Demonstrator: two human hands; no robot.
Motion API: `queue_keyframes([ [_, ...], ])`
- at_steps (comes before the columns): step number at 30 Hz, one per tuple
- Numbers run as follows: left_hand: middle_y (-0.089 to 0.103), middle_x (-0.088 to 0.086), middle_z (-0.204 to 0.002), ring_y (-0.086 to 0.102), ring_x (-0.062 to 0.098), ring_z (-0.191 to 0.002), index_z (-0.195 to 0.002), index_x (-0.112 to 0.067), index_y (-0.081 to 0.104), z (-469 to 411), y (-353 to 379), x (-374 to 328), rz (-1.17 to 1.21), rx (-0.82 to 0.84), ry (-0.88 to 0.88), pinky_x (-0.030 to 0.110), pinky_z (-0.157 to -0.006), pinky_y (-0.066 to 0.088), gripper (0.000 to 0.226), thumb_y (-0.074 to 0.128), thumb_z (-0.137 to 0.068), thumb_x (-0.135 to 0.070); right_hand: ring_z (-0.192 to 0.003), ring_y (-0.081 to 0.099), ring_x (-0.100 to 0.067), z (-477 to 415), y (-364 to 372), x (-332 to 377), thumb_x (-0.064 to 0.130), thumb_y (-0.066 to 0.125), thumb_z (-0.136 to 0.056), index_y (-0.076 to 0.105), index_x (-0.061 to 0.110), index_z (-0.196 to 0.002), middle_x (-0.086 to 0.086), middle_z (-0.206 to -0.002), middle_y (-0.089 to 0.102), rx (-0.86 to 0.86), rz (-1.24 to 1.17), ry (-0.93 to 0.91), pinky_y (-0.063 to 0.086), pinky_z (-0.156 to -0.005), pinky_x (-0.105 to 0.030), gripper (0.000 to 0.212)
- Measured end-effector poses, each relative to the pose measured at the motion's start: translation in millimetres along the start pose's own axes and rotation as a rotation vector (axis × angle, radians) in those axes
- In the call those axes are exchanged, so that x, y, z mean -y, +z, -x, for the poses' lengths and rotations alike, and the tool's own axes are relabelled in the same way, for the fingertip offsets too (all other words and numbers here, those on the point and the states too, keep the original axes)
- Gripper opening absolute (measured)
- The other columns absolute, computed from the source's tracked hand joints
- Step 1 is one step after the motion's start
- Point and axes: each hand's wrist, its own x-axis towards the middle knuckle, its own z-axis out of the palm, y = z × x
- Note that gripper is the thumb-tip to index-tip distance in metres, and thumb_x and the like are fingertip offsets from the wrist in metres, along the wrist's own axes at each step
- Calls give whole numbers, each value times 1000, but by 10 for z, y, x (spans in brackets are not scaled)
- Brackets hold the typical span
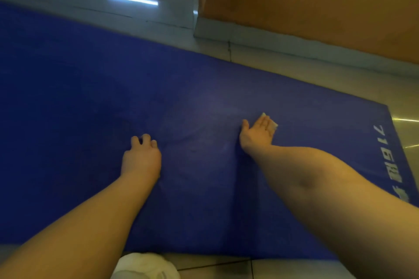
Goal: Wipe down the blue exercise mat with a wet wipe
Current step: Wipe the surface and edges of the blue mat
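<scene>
— Where is the small white wet wipe?
— Under the person's right hand, on the wide blue foam exercise mat. The fingers lie straight and flat over it, so only its corners show past the fingertips. A flat palm likely spreads pressure across the whole wipe rather than bunching it.
— And the left hand?
— It holds nothing. Its fingers are loosely bent with the tips on the mat, well apart from the right hand. It probably braces the leaning body and pins the mat against the grey tiled floor.
— How much is left to wipe?
— Hard to judge, since no wet sheen shows plainly. The end with pale printed lettering, beyond the right hand, and the long stretch past the left hand both seem to need passes.
</scene>
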Motion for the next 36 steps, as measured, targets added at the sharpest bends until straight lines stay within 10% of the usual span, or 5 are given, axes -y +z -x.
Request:
queue_keyframes([
  [12,13,11,-159,21,35,-143,-156,-14,19,78,-40,36,21,-17,14,38,-99,46,96,72,-86,-52,-154,-20,-21,1235,647,965,55,25,-105,-7,11,-161,-6,-169,-12,92,113,-784,-8,-126,-40,78],
  [24,33,6,-149,39,26,-130,-134,-17,51,572,46,87,111,-56,-35,35,-94,45,52,59,-96,-50,-153,-16,-35,661,289,-67,62,17,-103,-15,-2,-156,-19,-167,-12,-7,18,36,-12,-123,-51,89],
  [32,35,5,-146,39,27,-129,-134,-17,52,849,216,46,156,-7,-112,38,-91,49,48,56,-98,-48,-153,-20,-27,1821,846,687,56,22,-105,-9,4,-159,-12,-168,-15,123,128,-776,-9,-124,-46,81],
  [36,27,6,-147,31,32,-133,-141,-11,45,845,327,-30,172,28,-137,40,-91,50,69,64,-91,-55,-154,-18,-23,1562,711,274,51,28,-106,-3,13,-162,-6,-169,-9,92,68,-776,-10,-125,-38,75],
])
